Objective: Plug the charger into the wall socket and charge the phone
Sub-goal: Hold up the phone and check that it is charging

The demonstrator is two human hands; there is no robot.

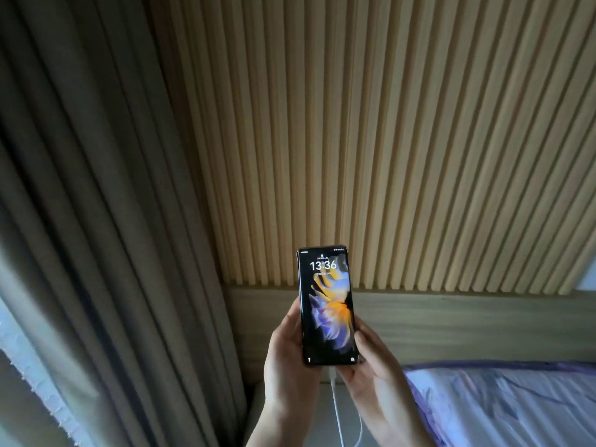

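Note:
A black phone (327,304) stands upright in front of me, its lit lock screen showing 13:36 and an orange-and-purple wallpaper. My left hand (288,362) grips its lower left edge. My right hand (375,369) holds its lower right edge, thumb against the side. A white charging cable (337,411) is plugged into the phone's bottom and hangs down between my wrists, looping at the lower edge of the view. The charger plug and the wall socket are out of sight.
A ribbed wooden wall panel (387,140) rises behind the phone above a plain wooden headboard (467,324). Heavy grey curtains (96,221) hang on the left. A bed with pale purple-edged bedding (503,404) lies at the lower right.

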